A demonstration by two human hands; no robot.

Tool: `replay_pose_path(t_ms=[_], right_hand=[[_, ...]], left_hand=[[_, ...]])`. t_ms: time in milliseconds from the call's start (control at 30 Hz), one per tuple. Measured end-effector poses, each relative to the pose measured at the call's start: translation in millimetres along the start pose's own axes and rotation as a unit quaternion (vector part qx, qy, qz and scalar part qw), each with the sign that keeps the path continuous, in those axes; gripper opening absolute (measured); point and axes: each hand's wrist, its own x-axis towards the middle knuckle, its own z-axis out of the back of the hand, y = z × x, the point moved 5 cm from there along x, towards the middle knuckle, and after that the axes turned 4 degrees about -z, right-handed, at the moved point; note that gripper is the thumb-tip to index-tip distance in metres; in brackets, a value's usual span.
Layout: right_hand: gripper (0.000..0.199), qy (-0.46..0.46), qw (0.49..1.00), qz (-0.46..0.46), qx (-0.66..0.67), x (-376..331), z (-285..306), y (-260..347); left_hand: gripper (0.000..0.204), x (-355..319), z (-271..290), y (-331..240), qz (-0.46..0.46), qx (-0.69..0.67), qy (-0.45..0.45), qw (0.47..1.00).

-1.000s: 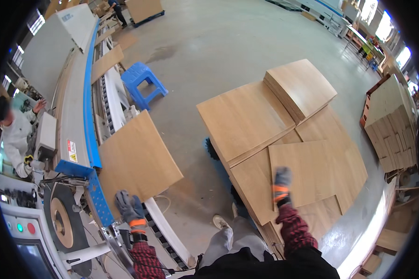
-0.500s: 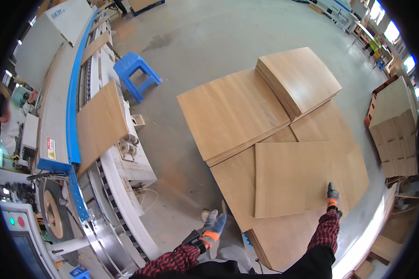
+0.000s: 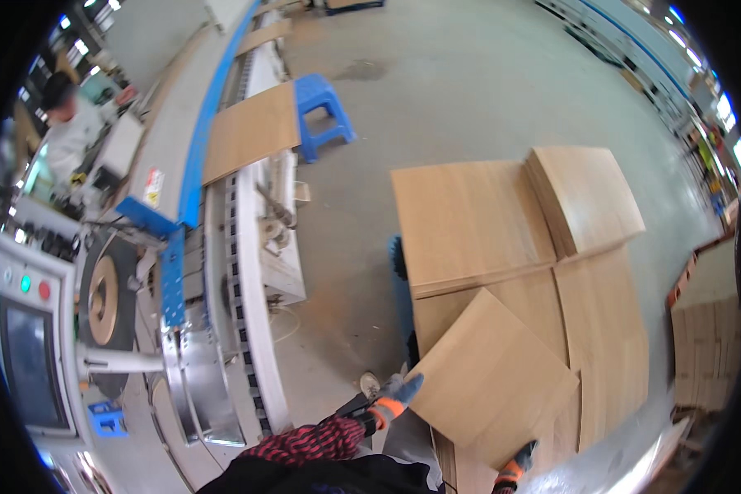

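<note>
A loose rectangular wood-grain panel (image 3: pixel 494 375) lies turned at an angle over other panels, its near end close to my body. My left hand (image 3: pixel 395 397), in a grey glove with an orange cuff, is at its left corner, closed on the edge; part of the fingers is hidden. My right hand (image 3: pixel 516 468), gloved alike, grips the panel's near right edge with the thumb side on top. Beneath it are wider flat panels (image 3: pixel 605 346). Beyond stand a low stack of panels (image 3: pixel 473 218) and a taller stack (image 3: pixel 589 198).
At left runs a long machine with a blue rail (image 3: pixel 196 177) and a conveyor carrying a panel (image 3: pixel 255 132). A control screen (image 3: pixel 31 362) stands at near left. A blue stool (image 3: pixel 325 115) is beside the conveyor. More stacked boards (image 3: pixel 708 350) stand right; a person (image 3: pixel 70 123) is behind the machine.
The loose panel has turned and come nearer to me. My left hand has reached its left corner, and my right hand has moved down to its near edge. The view has swung left.
</note>
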Motion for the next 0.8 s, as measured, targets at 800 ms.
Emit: replay_pose_path(t_ms=[800], right_hand=[[0.044,0.442,0.853,0.156,-0.23,-330.8,-414.1,138.5]], left_hand=[[0.051,-163.6,261.1,118.7,-0.174,0.283,-0.445,0.832]])
